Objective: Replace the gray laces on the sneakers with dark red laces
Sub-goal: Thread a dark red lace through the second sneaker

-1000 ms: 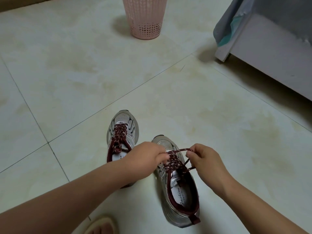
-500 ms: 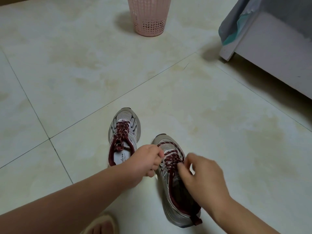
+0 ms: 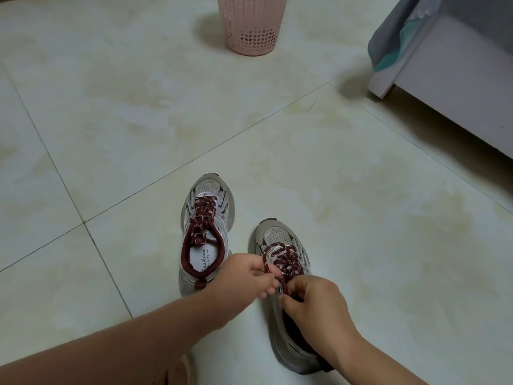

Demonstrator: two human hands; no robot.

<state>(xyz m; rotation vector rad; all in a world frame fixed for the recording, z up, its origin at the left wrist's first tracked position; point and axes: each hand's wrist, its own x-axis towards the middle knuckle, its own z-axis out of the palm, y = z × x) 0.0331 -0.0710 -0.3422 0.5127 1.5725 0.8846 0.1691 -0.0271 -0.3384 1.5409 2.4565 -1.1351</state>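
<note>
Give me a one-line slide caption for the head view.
Both hands tie dark red laces on the right grey sneaker.

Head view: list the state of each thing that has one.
Left grey mesh sneaker: dark red lace threaded, untouched.
Right grey mesh sneaker: laced, being tied.
Dark red speckled lace: loop pinched.
Left hand: pinching lace.
Right hand: gripping lace.
Pink perforated plastic basket: upright.
</note>
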